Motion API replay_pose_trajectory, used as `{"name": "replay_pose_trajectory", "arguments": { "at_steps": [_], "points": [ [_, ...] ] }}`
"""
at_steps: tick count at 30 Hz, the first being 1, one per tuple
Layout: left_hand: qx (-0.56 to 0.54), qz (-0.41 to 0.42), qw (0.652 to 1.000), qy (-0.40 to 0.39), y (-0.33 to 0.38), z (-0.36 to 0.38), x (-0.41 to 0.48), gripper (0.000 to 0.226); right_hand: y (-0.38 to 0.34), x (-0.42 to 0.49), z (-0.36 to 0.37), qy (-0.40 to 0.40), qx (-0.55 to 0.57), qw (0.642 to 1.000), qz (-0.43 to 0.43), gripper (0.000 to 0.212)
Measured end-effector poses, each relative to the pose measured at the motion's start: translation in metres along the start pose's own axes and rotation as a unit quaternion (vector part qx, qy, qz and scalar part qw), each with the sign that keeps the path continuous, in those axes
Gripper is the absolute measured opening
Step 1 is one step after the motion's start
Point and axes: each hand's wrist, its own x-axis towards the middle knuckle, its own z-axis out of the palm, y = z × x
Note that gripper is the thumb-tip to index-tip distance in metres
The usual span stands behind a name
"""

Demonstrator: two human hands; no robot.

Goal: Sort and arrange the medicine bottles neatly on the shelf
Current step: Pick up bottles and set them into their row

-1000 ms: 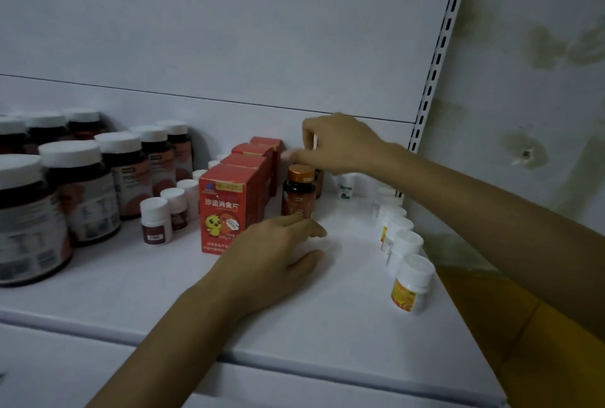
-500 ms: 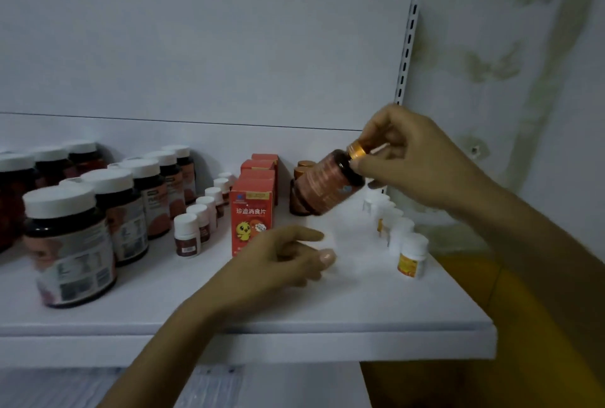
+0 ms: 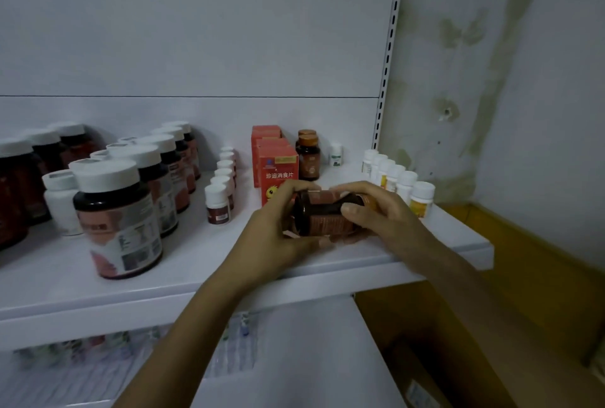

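Where shelf (image 3: 203, 263) ends, wall (image 3: 458, 34) is stained.

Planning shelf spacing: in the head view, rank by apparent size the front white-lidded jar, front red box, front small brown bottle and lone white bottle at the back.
1. white-lidded jar
2. red box, partly hidden
3. small brown bottle
4. lone white bottle; farthest back, so unsure

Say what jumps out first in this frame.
A dark brown bottle lies sideways at centre frame, gripped by the left hand and the right hand at the front of the shelf. Next come the big white-lidded dark jar at front left and the red boxes behind the hands.
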Motion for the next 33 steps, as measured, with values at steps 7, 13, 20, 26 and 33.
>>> {"name": "replay_pose_trajectory", "arguments": {
  "at_steps": [7,13,20,26,33],
  "points": [
    [-0.001,0.008,1.000,0.006,-0.002,0.000,0.001,0.053,0.002,-0.001,-0.003,-0.015,-0.020,1.000,-0.015,0.032],
    [0.016,0.025,1.000,-0.007,-0.003,0.001,-0.001,0.054,0.005,0.003,-0.003,0.013,-0.003,1.000,0.019,0.016],
    [-0.010,0.024,1.000,-0.006,-0.009,-0.001,-0.001,0.054,0.000,0.000,0.002,-0.003,-0.017,0.999,0.039,0.027],
    [-0.027,0.016,0.999,-0.008,-0.006,-0.003,0.000,0.051,-0.011,-0.001,0.006,-0.006,-0.066,0.995,0.080,0.032],
    [-0.023,0.080,0.996,-0.039,0.018,0.016,-0.023,0.054,-0.037,-0.059,0.017,0.103,-0.138,0.985,0.028,0.019]
  ]
}}
